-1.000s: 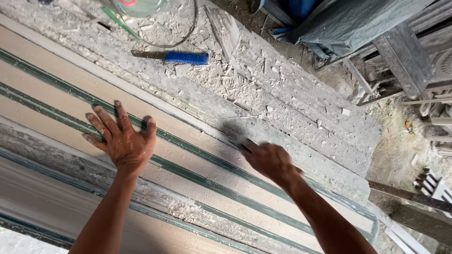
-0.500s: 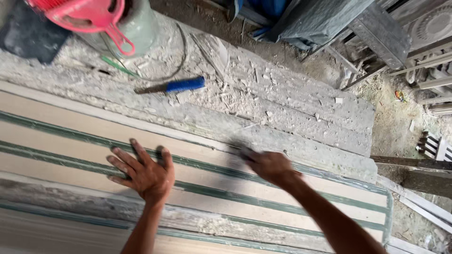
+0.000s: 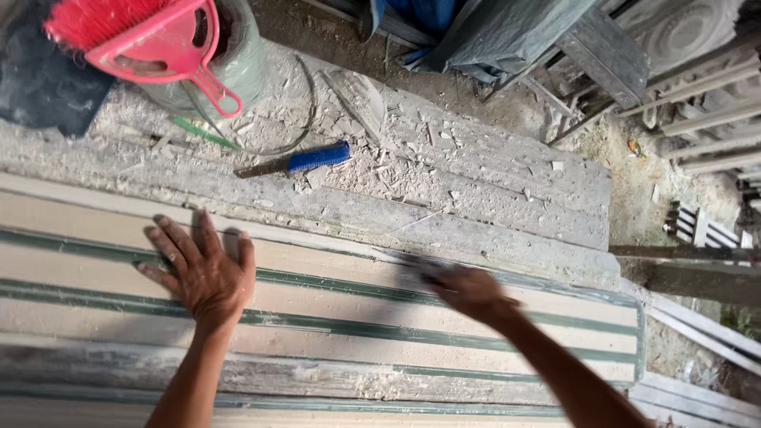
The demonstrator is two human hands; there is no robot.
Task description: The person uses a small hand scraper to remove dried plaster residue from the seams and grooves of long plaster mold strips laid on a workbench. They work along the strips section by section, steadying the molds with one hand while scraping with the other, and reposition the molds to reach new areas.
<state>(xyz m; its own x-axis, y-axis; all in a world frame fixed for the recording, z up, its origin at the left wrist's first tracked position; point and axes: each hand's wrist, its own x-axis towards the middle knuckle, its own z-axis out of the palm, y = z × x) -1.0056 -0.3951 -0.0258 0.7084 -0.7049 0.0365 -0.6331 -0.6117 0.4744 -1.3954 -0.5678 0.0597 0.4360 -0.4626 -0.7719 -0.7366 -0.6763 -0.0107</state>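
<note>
Left hand [image 3: 202, 273] is lying flat with the fingers spread wide, palm pressing down on a long cream-coloured moulded strip [image 3: 333, 305] that's got dark green grooves running along it. The strip is sitting across a dusty work surface and filling most of the lower half of the view.

Right hand [image 3: 468, 292] is resting further along the same strip, near its upper green groove, but it's motion-blurred. There's a dark smear at the fingertips, so honestly can't tell if it's gripping some small tool or just closed loosely.

Behind the strip, a rough slab [image 3: 476, 190] covered in white chips and dust is holding a blue-handled blade tool [image 3: 297, 162], well apart from both hands. A pink brush and dustpan [image 3: 151, 40] are sticking out of a pale green bucket [image 3: 242, 67] at the top left, and a green stick [image 3: 202, 133] is lying just beside the bucket.
</note>
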